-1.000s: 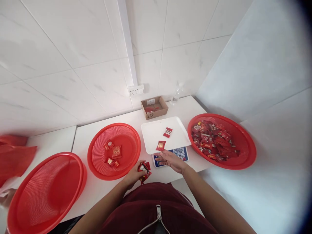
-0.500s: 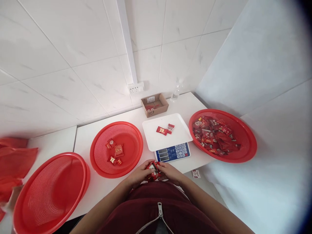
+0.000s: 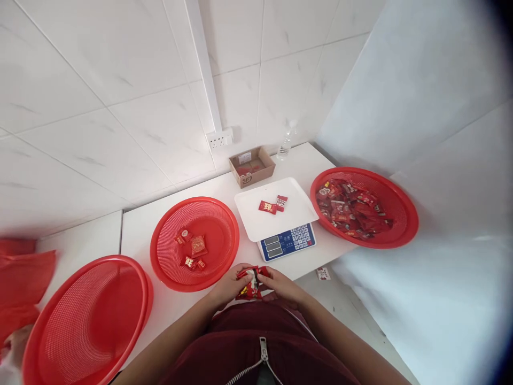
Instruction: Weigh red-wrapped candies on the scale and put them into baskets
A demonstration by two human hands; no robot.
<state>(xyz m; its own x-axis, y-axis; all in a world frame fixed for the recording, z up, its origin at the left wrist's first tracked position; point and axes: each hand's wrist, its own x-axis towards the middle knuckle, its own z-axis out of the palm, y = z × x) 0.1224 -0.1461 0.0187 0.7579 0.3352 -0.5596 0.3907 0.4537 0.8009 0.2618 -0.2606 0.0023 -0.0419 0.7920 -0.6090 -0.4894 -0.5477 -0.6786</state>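
Close to my body, at the table's front edge, my left hand [image 3: 233,283] and my right hand [image 3: 279,284] both grip a red printed packet [image 3: 251,286]. Both thumbs lie on its face, and some fingers are hidden behind it. Just beyond is a scale with a blue keypad [image 3: 286,241] and a white pan [image 3: 256,222]. Two small red packets [image 3: 267,207] rest on the pan, touching each other. To the left, a red basket [image 3: 164,272] holds several small red packets [image 3: 197,246]. On the right, another red basket [image 3: 404,224] contains a heap of red packets [image 3: 352,208].
An empty-looking red basket [image 3: 90,315] stands at the near left, beside another person's hand [image 3: 18,342] and red material [image 3: 26,278]. A cardboard box [image 3: 258,176] and a clear bottle [image 3: 284,147] are against the wall, below a socket [image 3: 219,139].
The packet in my hands now shows more of its printed face, held flatter. My view has shifted slightly. At far left, the other person's hand and red material have moved a little.
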